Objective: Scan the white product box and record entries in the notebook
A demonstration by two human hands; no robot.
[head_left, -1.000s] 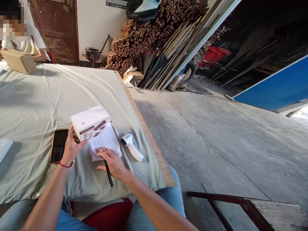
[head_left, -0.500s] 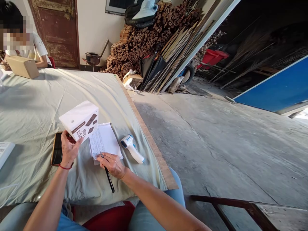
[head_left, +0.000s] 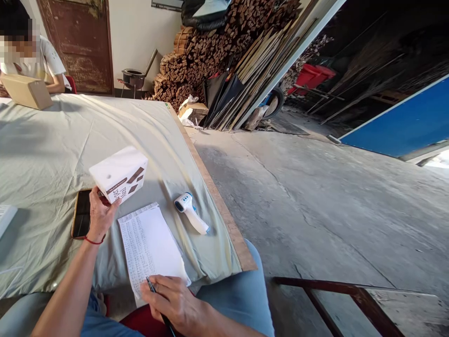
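Observation:
My left hand (head_left: 101, 213) grips the near edge of a white box (head_left: 119, 173) printed with brown shapes and lettering, tilted above the cloth. Beside that hand lies a dark phone (head_left: 81, 214) in a yellowish case. A pen (head_left: 151, 284) sits in my right hand (head_left: 175, 299), its tip at the lower part of a paper pad (head_left: 154, 243). Handwriting fills the pad's left side and top, and its bottom edge juts past the table edge over my lap. Right of the pad rests a white and blue infrared thermometer (head_left: 191, 213).
A pale cloth covers the table (head_left: 70, 140), whose wooden edge runs along the right. Across it, a person sits behind a cardboard box (head_left: 28, 91). A white object (head_left: 7, 217) lies at far left. A dark wooden frame (head_left: 336, 292) stands on the floor at lower right.
The pad has slid toward me, partly over the table edge, and my right hand with the pen has moved down with it. The white box has shifted slightly and turned a little.

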